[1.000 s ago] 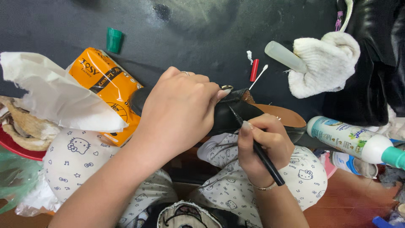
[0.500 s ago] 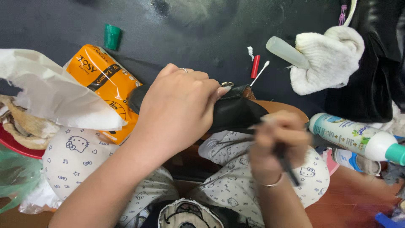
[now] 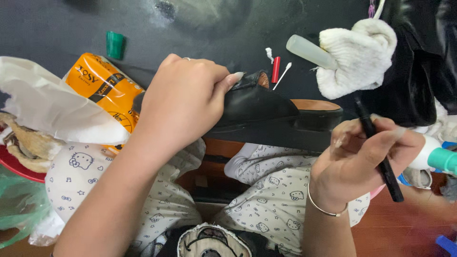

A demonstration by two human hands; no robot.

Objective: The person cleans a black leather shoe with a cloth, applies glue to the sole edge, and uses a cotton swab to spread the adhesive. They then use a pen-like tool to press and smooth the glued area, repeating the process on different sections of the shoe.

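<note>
Shoe-touch-up step: left hand clamps the black loafer, right hand fingers pinch a black pen-like tool; its tip must next meet leather.

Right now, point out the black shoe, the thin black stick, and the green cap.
black shoe (image 3: 259,102), head view, on its upper.
thin black stick (image 3: 388,173), head view, on its lower shaft.
green cap (image 3: 114,45), head view, on its side.

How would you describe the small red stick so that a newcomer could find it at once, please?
Start at the black shoe under the left hand. Just beyond its heel end, on the dark surface, lies a short red stick. It alone is red; the cotton swab beside it is thin and white.
</note>
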